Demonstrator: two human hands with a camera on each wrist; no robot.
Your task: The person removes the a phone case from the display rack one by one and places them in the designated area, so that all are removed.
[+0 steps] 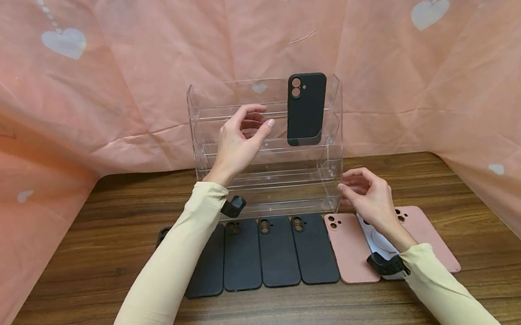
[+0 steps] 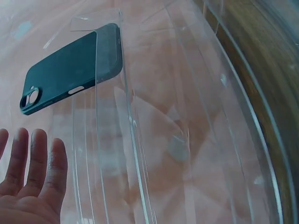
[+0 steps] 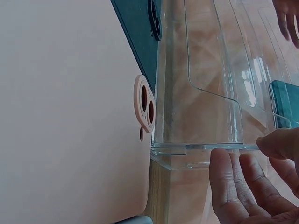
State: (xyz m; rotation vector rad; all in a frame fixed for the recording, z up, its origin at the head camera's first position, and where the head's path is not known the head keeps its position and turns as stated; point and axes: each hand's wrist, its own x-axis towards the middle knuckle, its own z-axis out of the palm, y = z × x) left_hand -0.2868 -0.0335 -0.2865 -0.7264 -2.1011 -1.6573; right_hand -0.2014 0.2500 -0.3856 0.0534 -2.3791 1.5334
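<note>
A clear acrylic tiered rack (image 1: 268, 193) stands at the back of the table. One black phone case (image 1: 307, 108) leans in its upper right part, camera cutouts at the top. My left hand (image 1: 241, 141) is before the upper tiers, left of that case, fingers loosely bent, holding nothing; the left wrist view shows its spread fingers below the case. At the rack's right side, my right hand (image 1: 367, 191) holds the side wall, its thumb at the front edge and its fingertips (image 3: 222, 161) against the outer face.
Several black cases (image 1: 279, 255) lie in a row before the rack. To their right are a pink case (image 1: 353, 247), a white case (image 1: 381, 245) partly under my right wrist and another pink case (image 1: 425, 235). Pink cloth (image 1: 140, 90) hangs round the wooden table (image 1: 65, 286).
</note>
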